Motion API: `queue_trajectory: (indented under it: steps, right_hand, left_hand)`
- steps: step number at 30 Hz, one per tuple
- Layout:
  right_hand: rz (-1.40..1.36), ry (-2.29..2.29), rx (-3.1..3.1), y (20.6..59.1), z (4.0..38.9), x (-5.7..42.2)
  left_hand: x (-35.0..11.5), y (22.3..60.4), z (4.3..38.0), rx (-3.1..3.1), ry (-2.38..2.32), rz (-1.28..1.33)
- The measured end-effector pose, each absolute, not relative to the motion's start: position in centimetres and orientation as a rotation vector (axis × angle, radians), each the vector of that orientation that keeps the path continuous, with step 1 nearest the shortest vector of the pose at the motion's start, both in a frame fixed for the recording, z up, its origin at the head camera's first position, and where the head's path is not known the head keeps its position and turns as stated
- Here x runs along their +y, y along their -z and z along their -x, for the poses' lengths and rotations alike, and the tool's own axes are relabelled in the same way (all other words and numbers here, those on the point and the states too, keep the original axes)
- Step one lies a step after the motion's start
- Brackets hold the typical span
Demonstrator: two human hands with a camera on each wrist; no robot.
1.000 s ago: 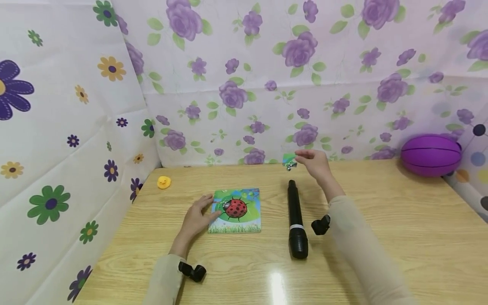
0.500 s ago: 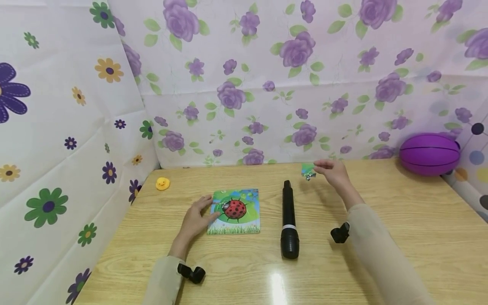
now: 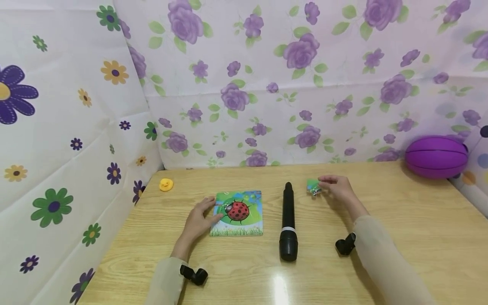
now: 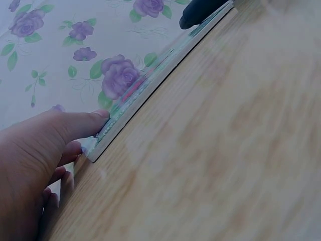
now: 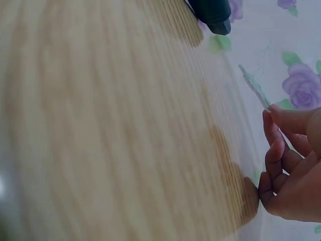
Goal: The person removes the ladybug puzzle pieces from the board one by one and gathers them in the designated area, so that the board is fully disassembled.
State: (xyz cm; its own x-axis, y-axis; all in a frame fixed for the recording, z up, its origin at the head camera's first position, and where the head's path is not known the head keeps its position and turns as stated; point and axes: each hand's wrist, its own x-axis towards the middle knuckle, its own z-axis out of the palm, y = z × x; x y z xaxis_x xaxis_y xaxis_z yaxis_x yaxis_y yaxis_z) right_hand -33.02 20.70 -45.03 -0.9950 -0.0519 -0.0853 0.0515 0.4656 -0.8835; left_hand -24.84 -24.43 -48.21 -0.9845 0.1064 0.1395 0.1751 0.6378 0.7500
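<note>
Right hand [image 3: 339,189] shifted rightward, pale wood-grain desk [image 3: 236,271], long black white-banded microphone [image 3: 288,216] between hands, flat square green ladybird board [image 3: 244,221], left hand [image 3: 197,219] touching it, fingers relaxed, small thin green tile [image 3: 312,185] pinched in right fingers, edge-on by right wrist, picture showing only from head.

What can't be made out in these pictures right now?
Small card: right edge covered by the right hand, head view; its picture is too small to identify.
Ladybug board: part of left edge behind the left hand, head view.
Black rod: cut off by top edge, right wrist view.
</note>
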Motion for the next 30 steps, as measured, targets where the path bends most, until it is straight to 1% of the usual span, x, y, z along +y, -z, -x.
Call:
queue_trajectory:
  steps: [10,22,30]
  right_hand:
    - [0.135,1.416,2.776,46.4,33.5,20.1]
    - [0.133,1.330,2.859,47.4,33.5,19.8]
    - [0.070,1.425,2.820,47.6,33.3,20.2]
  left_hand:
    - [-24.8,48.2,24.7,-2.754,1.264,0.243]
    - [-24.6,48.3,24.6,-2.744,1.249,0.260]
    - [-24.4,48.4,24.9,-2.749,1.231,0.252]
